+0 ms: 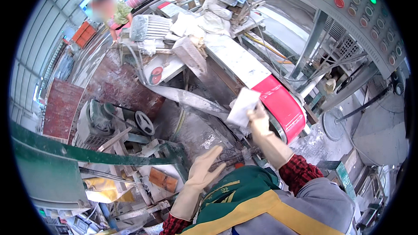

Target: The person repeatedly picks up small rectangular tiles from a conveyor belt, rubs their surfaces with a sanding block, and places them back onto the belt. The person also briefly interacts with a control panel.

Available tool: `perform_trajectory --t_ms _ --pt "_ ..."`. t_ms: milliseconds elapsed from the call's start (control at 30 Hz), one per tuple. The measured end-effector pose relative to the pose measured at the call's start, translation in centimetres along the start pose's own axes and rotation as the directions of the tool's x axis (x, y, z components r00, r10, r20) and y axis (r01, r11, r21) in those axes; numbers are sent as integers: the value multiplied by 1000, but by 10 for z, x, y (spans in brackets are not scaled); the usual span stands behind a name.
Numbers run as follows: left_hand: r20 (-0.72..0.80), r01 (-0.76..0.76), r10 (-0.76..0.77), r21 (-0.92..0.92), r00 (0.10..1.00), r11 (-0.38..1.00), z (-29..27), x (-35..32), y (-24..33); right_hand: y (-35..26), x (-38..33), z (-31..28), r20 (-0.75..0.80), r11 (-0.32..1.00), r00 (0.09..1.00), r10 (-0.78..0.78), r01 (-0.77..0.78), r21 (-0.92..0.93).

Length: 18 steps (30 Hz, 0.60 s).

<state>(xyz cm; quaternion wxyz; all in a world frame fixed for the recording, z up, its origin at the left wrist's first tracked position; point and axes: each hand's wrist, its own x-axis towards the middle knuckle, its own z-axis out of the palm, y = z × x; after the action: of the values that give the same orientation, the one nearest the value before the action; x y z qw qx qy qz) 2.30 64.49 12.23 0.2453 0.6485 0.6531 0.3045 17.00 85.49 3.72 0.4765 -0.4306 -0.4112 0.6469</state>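
My right hand (263, 128), in a cream rubber glove, grips a flat white rectangular piece (242, 107) by its right edge. The piece is tilted up beside the rounded end of a long bench or conveyor, where a shiny red cover (282, 109) wraps the end. Whether the piece touches the cover I cannot tell. My left hand (203, 169), gloved alike, is held out low in front of my green apron (244, 180). Its fingers are spread and nothing is in them.
A control panel (363, 17) with lit buttons stands at upper right. A machine with a handwheel (144, 123) sits left, above a green metal beam (109, 154). White sacks (213, 21) and a ribbed motor (151, 28) lie beyond. Another person (120, 16) works at far left.
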Motion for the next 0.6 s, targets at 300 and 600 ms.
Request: perform_trajectory --t_ms 300,600 --pt "-5 545 -675 -585 738 601 22 -108 -77 25 127 -71 -299 997 954 -10 -12 -72" --pt "3 600 -817 -680 577 421 36 -158 -92 -7 140 -81 -144 844 958 247 -286 -454"
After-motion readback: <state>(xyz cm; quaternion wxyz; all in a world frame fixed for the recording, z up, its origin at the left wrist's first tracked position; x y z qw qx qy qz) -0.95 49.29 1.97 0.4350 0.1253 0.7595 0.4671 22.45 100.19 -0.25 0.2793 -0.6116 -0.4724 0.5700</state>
